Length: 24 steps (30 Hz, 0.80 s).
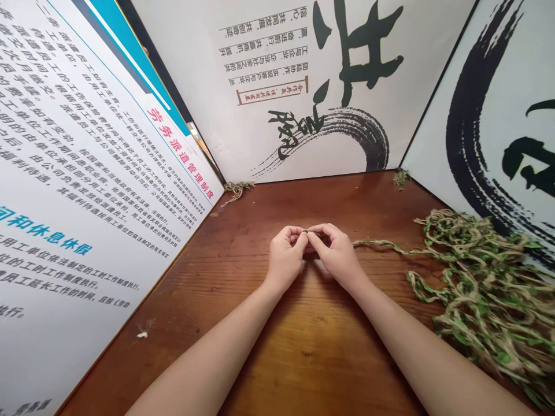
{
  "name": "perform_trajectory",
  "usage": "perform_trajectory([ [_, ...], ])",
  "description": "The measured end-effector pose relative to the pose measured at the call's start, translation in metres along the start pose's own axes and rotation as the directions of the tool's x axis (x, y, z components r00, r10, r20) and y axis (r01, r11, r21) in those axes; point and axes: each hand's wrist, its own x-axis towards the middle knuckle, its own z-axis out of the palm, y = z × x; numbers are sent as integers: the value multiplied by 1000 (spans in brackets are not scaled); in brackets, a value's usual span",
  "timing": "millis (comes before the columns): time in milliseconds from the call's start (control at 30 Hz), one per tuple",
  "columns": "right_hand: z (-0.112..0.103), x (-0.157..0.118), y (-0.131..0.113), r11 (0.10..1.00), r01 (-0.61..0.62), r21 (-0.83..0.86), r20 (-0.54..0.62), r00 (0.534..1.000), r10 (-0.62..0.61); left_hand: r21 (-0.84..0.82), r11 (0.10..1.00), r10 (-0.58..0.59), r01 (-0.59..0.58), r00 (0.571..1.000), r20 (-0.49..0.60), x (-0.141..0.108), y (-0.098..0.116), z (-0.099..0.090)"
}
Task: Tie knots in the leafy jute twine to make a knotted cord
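Over the middle of the wooden table, my left hand (287, 254) and my right hand (332, 248) meet with thumbs and fingertips pinched together. Between them sits the end of a leafy jute twine (381, 243), mostly hidden by the fingers. From beside my right hand the twine runs rightward along the table. It joins a large tangled pile of the same twine (481, 277), tan with small green leaves. What shape the twine takes at my fingertips is too small to tell.
Printed boards stand around the brown table (303, 358): a left board (56, 173), a back board (191, 52) and a right board (425, 156). Small twine scraps (237, 188) lie at the back left corner, another tuft (401, 178) at the back right. A white speck (142, 334) is at left.
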Motion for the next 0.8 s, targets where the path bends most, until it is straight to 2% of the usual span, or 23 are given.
perform_trajectory([
  [67,0,0,-1,998,25,-53,-5,1000,-25,19,1000,22,-22,1000,2,1,0,0],
  [233,0,0,-3,983,59,-175,8,998,-59,317,935,191,-162,979,-65,-3,3,-2],
  [300,0,0,-3,980,62,-191,19,998,-59,373,906,239,-199,969,-62,-5,4,-3],
  [400,-2,0,-3,982,49,-183,22,999,-45,434,858,309,-275,951,-8,-8,3,-4],
  [567,-3,1,-2,992,-73,-101,12,997,75,533,753,393,-385,914,104,-8,0,-4],
  [667,-3,0,-1,993,-108,-49,23,994,109,587,723,384,-365,918,99,-7,1,-5],
  [800,-3,1,1,994,-108,-5,20,994,108,555,792,263,-255,963,66,-2,3,-6],
])
